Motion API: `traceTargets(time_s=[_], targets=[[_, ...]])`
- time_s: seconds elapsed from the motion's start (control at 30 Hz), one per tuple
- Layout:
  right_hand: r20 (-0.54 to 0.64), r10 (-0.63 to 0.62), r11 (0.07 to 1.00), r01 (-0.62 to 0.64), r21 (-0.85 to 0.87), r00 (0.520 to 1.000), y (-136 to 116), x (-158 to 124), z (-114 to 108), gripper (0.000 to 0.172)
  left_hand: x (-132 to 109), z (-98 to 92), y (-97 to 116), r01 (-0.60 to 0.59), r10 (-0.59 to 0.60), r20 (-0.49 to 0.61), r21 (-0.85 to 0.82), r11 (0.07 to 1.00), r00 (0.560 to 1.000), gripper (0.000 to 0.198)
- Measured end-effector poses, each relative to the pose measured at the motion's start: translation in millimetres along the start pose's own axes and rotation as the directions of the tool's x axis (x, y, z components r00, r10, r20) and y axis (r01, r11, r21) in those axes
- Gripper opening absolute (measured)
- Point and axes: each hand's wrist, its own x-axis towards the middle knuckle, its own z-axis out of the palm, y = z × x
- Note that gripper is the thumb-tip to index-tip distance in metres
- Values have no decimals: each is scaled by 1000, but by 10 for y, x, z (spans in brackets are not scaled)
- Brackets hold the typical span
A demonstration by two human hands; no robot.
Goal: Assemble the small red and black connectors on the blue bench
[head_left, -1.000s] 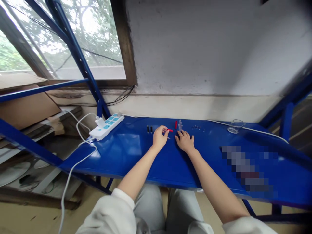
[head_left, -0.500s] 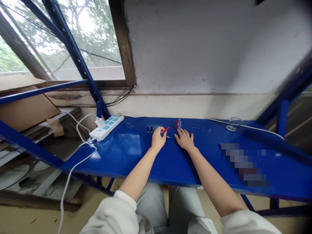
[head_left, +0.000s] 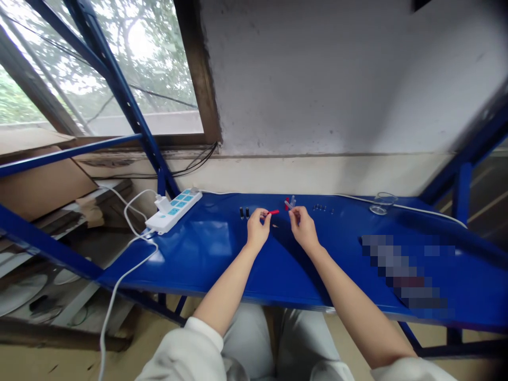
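Pinched in the fingers of my left hand (head_left: 259, 228) is a small red tube (head_left: 273, 212), pointing to the right. My right hand (head_left: 304, 228) is closed on a small clear plastic tube (head_left: 288, 205), raised just above the table and tilted toward the left. Behind it stand another clear tube (head_left: 293, 200) and a red tube (head_left: 286, 200). Left of my left hand, two black cylinders (head_left: 244, 212) stand upright. A tiny pointed piece (head_left: 275, 226) lies between my hands. Several small metal parts (head_left: 319, 207) form a row to the right.
A white power strip (head_left: 174, 210) with a plug and cable lies at the left of the blue table (head_left: 222, 264). A coil of clear line (head_left: 381, 203) sits at the back right. A blurred-out item (head_left: 400, 272) occupies the right side. Blue frame posts flank the table.
My right hand has picked up a clear tube from the group and lifted it, its fingers now closed. In my left hand the red tube has turned closer to level.
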Motion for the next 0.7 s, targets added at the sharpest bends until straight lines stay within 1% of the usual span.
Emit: traceTargets(time_s=[0.07, 0.17, 0.27, 0.37, 0.53, 0.63, 0.7], targets=[[-48, 41, 995, -37, 90, 998, 5, 1, -13, 23, 1, 0, -12, 15, -16, -4, -26, 1000, 1000, 10], [-71, 50, 979, -35, 199, 996, 33, 0, -10, 22, 4, 3, -18, 19, -21, -21, -61, 998, 1000, 11], [-17, 27, 962, -21, 272, 999, 63, 3, 18, 21, 8, 5, -18, 23, -27, -40, -88, 996, 999, 11], [40, 2, 954, -14, 299, 999, 93, 8, 49, 20, 13, 3, -22, 25, -31, -52, -98, 995, 998, 10], [79, -26, 939, -3, 343, 997, 151, 21, 84, 19, 26, -9, -30, 49, -57, -66, -111, 993, 996, 9], [100, -38, 926, -3, 377, 994, 163, 25, 95, 19, 39, -5, -33, 82, -96, -76, -169, 982, 993, 12], [112, -49, 919, 0, 395, 993, 157, 23, 98, 18, 44, 4, -32, 119, -134, -45, -246, 962, 990, 18]])
